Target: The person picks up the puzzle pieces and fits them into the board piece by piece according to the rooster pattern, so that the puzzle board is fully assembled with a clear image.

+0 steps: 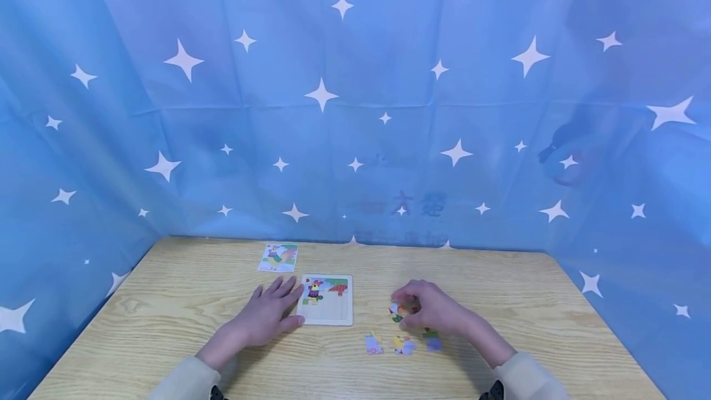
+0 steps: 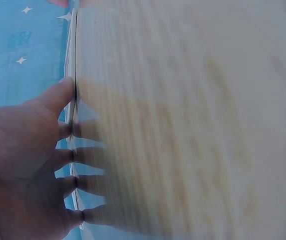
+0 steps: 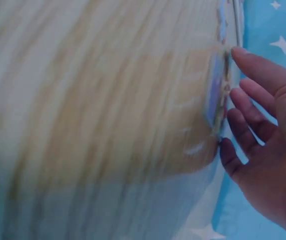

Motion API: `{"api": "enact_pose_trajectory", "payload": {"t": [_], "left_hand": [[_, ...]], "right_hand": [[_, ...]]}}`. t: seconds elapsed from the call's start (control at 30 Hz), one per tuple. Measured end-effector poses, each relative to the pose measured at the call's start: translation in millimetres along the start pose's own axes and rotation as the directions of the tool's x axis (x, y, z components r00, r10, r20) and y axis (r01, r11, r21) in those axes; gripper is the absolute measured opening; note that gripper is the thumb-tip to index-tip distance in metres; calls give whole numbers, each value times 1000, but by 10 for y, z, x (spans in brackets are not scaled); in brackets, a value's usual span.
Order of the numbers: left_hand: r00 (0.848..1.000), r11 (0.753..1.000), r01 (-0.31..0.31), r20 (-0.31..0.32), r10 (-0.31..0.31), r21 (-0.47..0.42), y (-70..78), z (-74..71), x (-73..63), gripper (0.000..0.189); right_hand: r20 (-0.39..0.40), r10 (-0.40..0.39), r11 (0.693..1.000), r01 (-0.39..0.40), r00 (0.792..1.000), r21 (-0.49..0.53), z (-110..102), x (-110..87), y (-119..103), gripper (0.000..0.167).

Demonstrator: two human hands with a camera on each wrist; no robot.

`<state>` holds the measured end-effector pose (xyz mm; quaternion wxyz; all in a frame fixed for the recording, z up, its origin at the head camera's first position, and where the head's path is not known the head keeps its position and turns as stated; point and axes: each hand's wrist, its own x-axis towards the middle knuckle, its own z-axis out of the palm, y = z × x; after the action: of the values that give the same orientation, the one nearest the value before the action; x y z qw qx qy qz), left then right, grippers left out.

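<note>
The white-rimmed puzzle tray (image 1: 335, 315) lies on the table, its upper part filled with rooster pieces and its lower part bare. My left hand (image 1: 270, 312) rests with spread fingers at the tray's left edge, palm down. In the left wrist view, that hand's fingertips touch the tabletop (image 2: 148, 135). Colourful puzzle pieces (image 1: 397, 310) lie right of the tray, under my right hand (image 1: 436, 308). Its thumb and fingers arch loosely around them, fingertips down at table level. The right wrist view shows a piece (image 3: 215, 92) edge-on beside the fingers.
Nearer me lie a lavender puzzle piece (image 1: 373, 344), a yellow one (image 1: 402, 345) and a green and purple one (image 1: 432, 341). A rooster picture card (image 1: 278, 258) lies behind the left hand. A blue star-patterned curtain (image 1: 355, 141) hangs along the wooden table's back edge.
</note>
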<state>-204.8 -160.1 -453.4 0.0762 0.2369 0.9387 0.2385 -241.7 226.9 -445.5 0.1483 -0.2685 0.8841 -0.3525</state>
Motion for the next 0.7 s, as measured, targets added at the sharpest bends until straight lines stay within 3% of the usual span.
{"api": "enact_pose_trajectory", "payload": {"t": [0.43, 0.7], "left_hand": [[999, 1000, -26, -33, 27, 13, -142, 113, 65, 68], [999, 999, -28, -41, 29, 21, -153, 122, 63, 68]], "right_hand": [[43, -7, 1000, 6, 999, 17, -71, 48, 62, 38], [63, 41, 999, -43, 997, 29, -79, 98, 25, 30]]}}
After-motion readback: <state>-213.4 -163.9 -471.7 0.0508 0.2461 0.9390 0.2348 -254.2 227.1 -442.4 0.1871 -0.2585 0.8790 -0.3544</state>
